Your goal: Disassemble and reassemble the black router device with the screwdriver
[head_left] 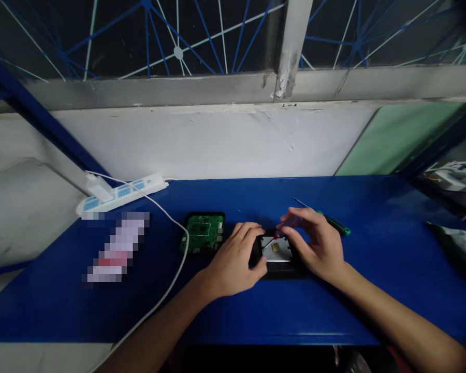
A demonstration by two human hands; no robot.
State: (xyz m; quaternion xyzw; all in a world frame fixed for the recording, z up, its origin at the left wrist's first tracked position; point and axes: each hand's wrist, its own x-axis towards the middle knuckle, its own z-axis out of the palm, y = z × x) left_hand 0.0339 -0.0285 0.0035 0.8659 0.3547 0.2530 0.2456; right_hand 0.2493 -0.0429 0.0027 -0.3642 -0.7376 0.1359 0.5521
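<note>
A black case (285, 270) with a silver metal plate (281, 255) inside lies in front of me. My left hand (238, 259) is curled round the case's left side, thumb and fingers closed against its edges. Between the thumb and fingers of my right hand (318, 241) is a screwdriver (291, 223) with a clear purplish handle. Its shaft slants down to the left, and the tip meets the plate's left edge near my left fingers. A small gold-coloured square (275, 247) sits on the plate. Left of my hands, a green circuit board (204, 231) lies in a black housing.
Behind my right hand lies another screwdriver (336, 224) with a dark green handle. A white power strip (128, 192) with a plug stands at the back left, and its white cable (178, 264) crosses the blue table (384, 248). A blurred-out item (120, 248) lies left.
</note>
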